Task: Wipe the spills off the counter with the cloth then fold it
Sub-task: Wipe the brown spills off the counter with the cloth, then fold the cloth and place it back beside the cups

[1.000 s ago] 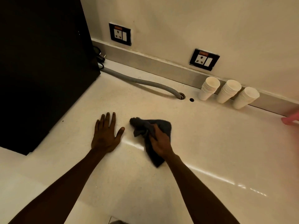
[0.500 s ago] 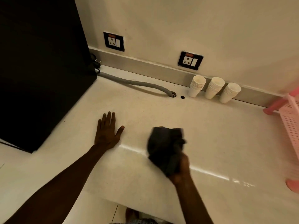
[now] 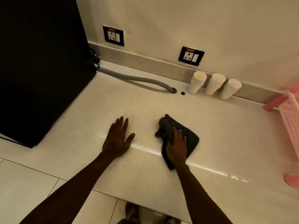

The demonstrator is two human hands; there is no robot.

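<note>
A dark grey cloth (image 3: 191, 136) lies bunched on the cream counter (image 3: 129, 102), near its front edge. My right hand (image 3: 177, 147) presses flat on top of the cloth, fingers spread over it. My left hand (image 3: 117, 139) rests flat on the bare counter to the left of the cloth, palm down, fingers apart, holding nothing. No spill is plainly visible on the surface.
A large black appliance (image 3: 40, 67) stands on the counter at the left. A grey corrugated hose (image 3: 137, 79) runs to a hole in the counter. Three stacks of white paper cups (image 3: 215, 84) stand by the back wall. A pink plastic rack (image 3: 291, 120) is at the right edge.
My right hand has swept the cloth to the right and back along the counter's front part and now lies flat on it. My left hand stays planted in place. The view has shifted slightly.
</note>
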